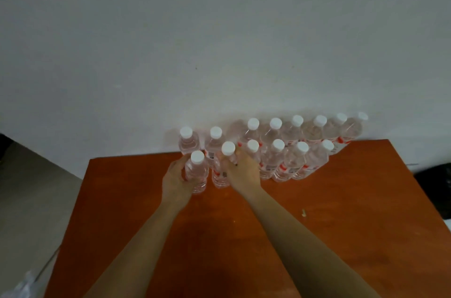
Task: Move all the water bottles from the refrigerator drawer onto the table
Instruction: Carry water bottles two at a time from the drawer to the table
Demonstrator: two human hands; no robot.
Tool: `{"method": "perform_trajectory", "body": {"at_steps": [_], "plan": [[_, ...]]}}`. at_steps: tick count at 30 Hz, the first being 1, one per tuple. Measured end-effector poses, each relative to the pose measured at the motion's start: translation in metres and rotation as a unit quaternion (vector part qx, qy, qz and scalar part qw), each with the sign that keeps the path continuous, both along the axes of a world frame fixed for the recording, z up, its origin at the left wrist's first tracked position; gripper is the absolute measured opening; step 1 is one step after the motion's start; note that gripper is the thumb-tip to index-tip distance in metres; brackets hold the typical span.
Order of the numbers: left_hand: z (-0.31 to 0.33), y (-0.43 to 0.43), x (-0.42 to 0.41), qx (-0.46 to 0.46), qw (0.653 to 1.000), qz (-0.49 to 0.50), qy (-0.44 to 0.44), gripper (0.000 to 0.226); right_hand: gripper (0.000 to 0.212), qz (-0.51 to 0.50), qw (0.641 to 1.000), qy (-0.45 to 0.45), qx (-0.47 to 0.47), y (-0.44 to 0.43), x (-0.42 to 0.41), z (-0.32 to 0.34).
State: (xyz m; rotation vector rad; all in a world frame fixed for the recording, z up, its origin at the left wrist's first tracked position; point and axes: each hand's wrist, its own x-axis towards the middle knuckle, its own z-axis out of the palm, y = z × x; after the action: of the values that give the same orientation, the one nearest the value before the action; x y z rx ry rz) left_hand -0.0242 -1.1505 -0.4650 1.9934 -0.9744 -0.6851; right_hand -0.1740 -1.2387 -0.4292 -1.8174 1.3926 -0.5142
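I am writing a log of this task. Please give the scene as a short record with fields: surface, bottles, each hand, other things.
surface: orange-brown table, set against a pale wall
water bottles: fourteen white caps visible, upright, in two rows at the far edge
left hand: grips the front-left bottle
right hand: grips the neighbouring bottle
refrigerator drawer: not in view
other: small pale scrap on the table
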Motion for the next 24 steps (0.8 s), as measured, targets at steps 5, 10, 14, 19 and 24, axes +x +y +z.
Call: {"method": "perform_trajectory", "body": {"at_steps": [5,10,14,19,24], "plan": [[-0.015,-0.021,0.013,0.002,0.998,-0.025,0.066,0.073,0.047,0.012,0.999,-0.019,0.050,-0.011,0.020,-0.013],[-0.025,-0.022,0.016,-0.021,0.996,-0.062,0.062,0.067,0.034,0.017,0.999,-0.034,0.025,-0.009,0.014,-0.027],[-0.021,-0.022,0.015,-0.045,0.994,-0.089,0.053,0.055,0.055,0.071,0.996,-0.037,0.029,-0.005,0.006,-0.029],[0.009,-0.021,-0.002,-0.054,0.991,-0.095,0.078,0.059,0.065,0.076,0.996,-0.036,-0.031,-0.008,-0.011,-0.005],[0.057,-0.025,-0.022,-0.088,0.995,-0.040,-0.038,0.052,0.048,0.020,0.982,-0.060,-0.181,-0.017,-0.060,0.041]]}}
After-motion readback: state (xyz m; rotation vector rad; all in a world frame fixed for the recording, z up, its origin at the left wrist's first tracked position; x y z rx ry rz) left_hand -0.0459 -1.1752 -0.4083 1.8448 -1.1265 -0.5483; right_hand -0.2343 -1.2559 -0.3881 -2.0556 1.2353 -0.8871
